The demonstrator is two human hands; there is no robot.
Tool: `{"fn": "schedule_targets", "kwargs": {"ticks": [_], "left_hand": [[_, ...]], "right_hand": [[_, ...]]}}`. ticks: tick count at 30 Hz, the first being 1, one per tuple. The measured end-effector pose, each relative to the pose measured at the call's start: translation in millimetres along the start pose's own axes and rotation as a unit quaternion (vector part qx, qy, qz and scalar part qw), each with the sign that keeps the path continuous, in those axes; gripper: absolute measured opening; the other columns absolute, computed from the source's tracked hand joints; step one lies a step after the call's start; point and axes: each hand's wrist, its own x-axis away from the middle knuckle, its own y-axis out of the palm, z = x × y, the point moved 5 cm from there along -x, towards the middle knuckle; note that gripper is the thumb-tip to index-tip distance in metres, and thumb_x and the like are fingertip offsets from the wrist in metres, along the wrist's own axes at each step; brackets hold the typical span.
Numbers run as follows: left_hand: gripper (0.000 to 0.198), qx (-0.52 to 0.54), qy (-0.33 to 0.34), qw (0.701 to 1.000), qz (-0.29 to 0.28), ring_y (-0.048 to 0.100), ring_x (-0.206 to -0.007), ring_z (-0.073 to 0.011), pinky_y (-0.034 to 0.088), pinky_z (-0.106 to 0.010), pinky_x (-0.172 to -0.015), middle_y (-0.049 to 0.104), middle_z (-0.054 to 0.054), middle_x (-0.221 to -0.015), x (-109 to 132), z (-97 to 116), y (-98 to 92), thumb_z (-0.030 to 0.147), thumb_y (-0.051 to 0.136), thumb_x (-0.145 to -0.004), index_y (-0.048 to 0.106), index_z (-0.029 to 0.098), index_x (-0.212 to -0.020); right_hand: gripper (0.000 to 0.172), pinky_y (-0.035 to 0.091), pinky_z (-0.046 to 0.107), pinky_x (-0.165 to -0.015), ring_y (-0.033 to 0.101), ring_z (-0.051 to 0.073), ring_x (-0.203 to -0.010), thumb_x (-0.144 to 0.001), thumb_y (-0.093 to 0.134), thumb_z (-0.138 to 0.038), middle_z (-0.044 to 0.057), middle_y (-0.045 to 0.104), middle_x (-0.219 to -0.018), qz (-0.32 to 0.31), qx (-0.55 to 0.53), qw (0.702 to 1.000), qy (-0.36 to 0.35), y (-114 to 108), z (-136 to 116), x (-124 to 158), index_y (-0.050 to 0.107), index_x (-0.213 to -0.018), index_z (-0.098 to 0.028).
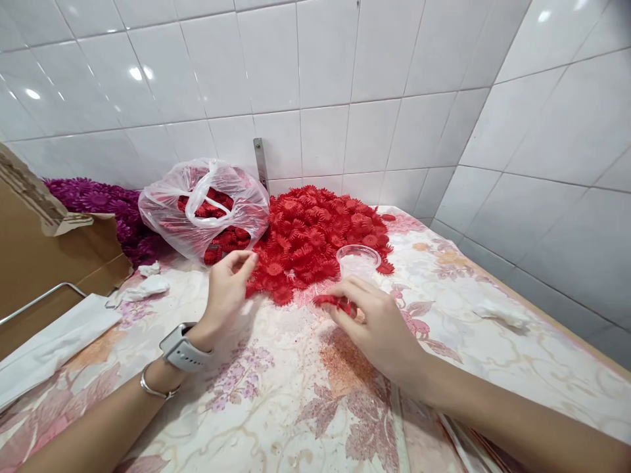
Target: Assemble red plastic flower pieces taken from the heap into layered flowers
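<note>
A heap of red artificial flower heads (315,226) with fringed petals lies against the tiled wall. My left hand (227,286), wearing a watch and a bracelet, is at the heap's near left edge with thumb and forefinger pinched together. Whatever sits in that pinch is too small or hidden to make out. To the right, my right hand (369,315) is closed around a red flower head (328,301), partly covered by the fingers. Just beyond it stands a clear plastic cup (358,261), its contents unclear.
A tied clear plastic bag (211,210) of red flowers sits left of the heap. Purple flowers (106,203) and a cardboard box (59,249) are farther left. Crumpled tissue (145,289) lies on the floral tablecloth (276,407). A metal bracket (259,161) stands at the wall.
</note>
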Motion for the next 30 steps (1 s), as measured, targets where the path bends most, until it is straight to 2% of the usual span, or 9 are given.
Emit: {"fn": "schedule_targets", "kwargs": {"ticks": [4,7,9,14,20,24,26,28,30], "left_hand": [[0.031,-0.078,0.052,0.995,-0.037,0.058,-0.099,-0.0217,0.042,-0.034,-0.087,0.065,-0.010,-0.108,-11.2,0.9,-1.8,0.029,0.051,-0.077,0.064,0.013,-0.100],[0.028,-0.130,0.075,0.985,-0.090,0.059,-0.099,-0.0215,0.043,-0.034,-0.087,0.066,-0.010,-0.106,-9.6,0.2,4.3,0.022,0.049,-0.076,0.067,0.014,-0.097],[0.026,-0.143,0.084,0.981,-0.097,0.060,-0.095,-0.0204,0.045,-0.033,-0.085,0.068,-0.008,-0.101,-8.4,0.0,5.3,0.018,0.048,-0.075,0.069,0.016,-0.091],[0.032,-0.197,0.108,0.973,-0.061,0.060,-0.093,-0.0191,0.045,-0.032,-0.084,0.068,-0.006,-0.099,-13.5,0.3,-2.6,0.009,0.041,-0.072,0.070,0.016,-0.085],[0.033,-0.270,0.117,0.956,0.021,0.062,-0.087,-0.0200,0.046,-0.030,-0.081,0.069,-0.007,-0.096,-38.8,5.9,-30.9,0.008,0.041,-0.070,0.068,0.014,-0.088],[0.034,-0.324,0.121,0.937,0.045,0.063,-0.085,-0.0211,0.046,-0.030,-0.077,0.069,-0.009,-0.097,-59.7,5.6,-58.6,0.010,0.042,-0.071,0.066,0.013,-0.094],[0.029,-0.358,0.126,0.925,0.017,0.064,-0.078,-0.0212,0.047,-0.029,-0.073,0.071,-0.007,-0.087,-67.1,-1.2,-66.6,0.010,0.044,-0.070,0.068,0.015,-0.086],[0.025,-0.392,0.141,0.909,-0.024,0.063,-0.076,-0.0216,0.046,-0.029,-0.071,0.072,-0.006,-0.080,-70.4,-10.5,-68.3,0.010,0.047,-0.068,0.069,0.019,-0.077],[0.025,-0.421,0.164,0.890,-0.057,0.062,-0.083,-0.0228,0.045,-0.030,-0.074,0.071,-0.006,-0.087,-69.6,-19.4,-65.0,0.010,0.048,-0.070,0.069,0.021,-0.079]], "right_hand": [[0.017,0.043,0.036,-0.073,0.052,0.025,-0.090,-0.076,0.049,-0.005,0.014,0.056,-0.102,-0.087,0.180,0.980,-0.028,14.2,7.1,1.1,0.059,-0.085,-0.015],[0.016,0.044,0.038,-0.074,0.051,0.027,-0.092,-0.079,0.048,-0.008,0.014,0.057,-0.099,-0.112,0.234,0.966,-0.017,18.6,9.8,2.4,0.061,-0.086,-0.015],[0.016,0.043,0.038,-0.073,0.051,0.026,-0.089,-0.079,0.048,-0.008,0.013,0.059,-0.093,-0.121,0.248,0.961,-0.005,19.5,11.1,2.3,0.061,-0.085,-0.015],[0.026,0.043,0.031,-0.065,0.052,0.020,-0.076,-0.071,0.041,0.005,0.009,0.058,-0.081,-0.103,0.225,0.969,-0.019,19.4,16.3,0.9,0.058,-0.076,-0.014],[0.026,0.045,0.030,-0.065,0.055,0.017,-0.074,-0.074,0.040,0.003,0.008,0.059,-0.084,-0.027,0.121,0.983,-0.133,7.7,-4.0,-5.8,0.056,-0.077,-0.017],[0.018,0.045,0.028,-0.070,0.056,0.017,-0.078,-0.081,0.043,-0.003,0.008,0.060,-0.087,-0.019,0.166,0.974,-0.154,5.6,-27.6,-42.1,0.057,-0.079,-0.015],[0.017,0.045,0.027,-0.071,0.056,0.016,-0.080,-0.085,0.042,-0.007,0.009,0.059,-0.090,-0.045,0.257,0.956,-0.135,13.6,-31.6,-70.3,0.057,-0.083,-0.014],[0.009,0.045,0.031,-0.075,0.054,0.020,-0.089,-0.083,0.051,-0.016,0.012,0.057,-0.098,-0.051,0.283,0.949,-0.131,23.6,-32.1,-97.2,0.057,-0.089,-0.013],[0.028,0.045,0.037,-0.074,0.050,0.029,-0.099,-0.072,0.066,-0.024,0.018,0.051,-0.112,-0.064,0.307,0.941,-0.124,37.0,-28.0,-117.4,0.056,-0.095,-0.012]]}}
